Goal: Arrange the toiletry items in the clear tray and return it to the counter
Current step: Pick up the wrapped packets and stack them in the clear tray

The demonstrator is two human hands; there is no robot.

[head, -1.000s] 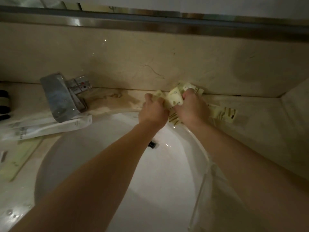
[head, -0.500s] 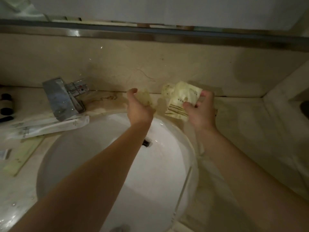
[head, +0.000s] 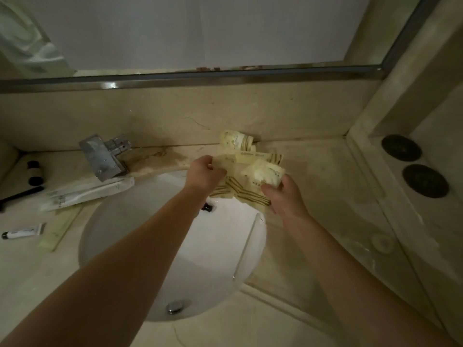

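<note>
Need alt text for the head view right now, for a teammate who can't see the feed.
Above the back rim of a white sink, the left hand and right hand each grip pale yellow toiletry packets; more packets lie against the backsplash. Left of the chrome faucet, wrapped items, a small tube and a dark-capped bottle lie on the counter.

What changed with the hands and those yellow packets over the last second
Half a second ago the left hand was open and empty; now it pinches a yellow packet. The right hand, which held one packet up, now grips a crumpled packet lower, over the sink rim, with striped packets between the hands. The faucet and wrapped items on the left stayed put.
</note>
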